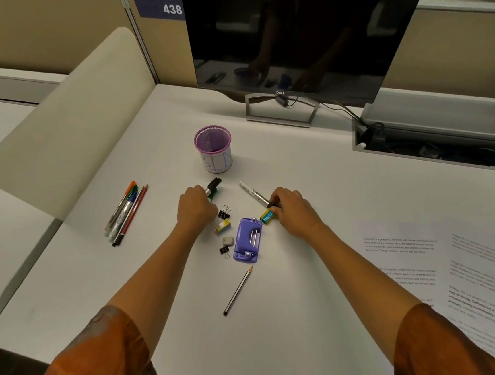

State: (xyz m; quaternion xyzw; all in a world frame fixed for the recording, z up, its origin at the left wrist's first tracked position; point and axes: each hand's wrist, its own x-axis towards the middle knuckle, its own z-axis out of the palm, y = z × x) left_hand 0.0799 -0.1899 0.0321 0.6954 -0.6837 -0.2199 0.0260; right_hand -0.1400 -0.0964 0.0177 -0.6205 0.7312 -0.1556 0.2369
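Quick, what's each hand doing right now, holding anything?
Left hand: closed, gripping the green marker.
Right hand: closed, pinching the near end of the silver marker.

**Both hands on markers at mid-desk**

On the white desk (308, 316), the left hand (195, 206) grips a green marker (214, 186) and the right hand (290, 207) pinches the near end of a silver marker (252, 192). A purple cup (213, 150) stands upright beyond them, toward the far edge where the monitor (301, 33) sits. Between the hands lie a purple hole punch (248, 240), binder clips (224, 212) and two small boxes. A pencil (238, 291) lies nearer the front edge. A bunch of pens (126, 213) lies by the left edge and printed sheets (457, 273) by the right.
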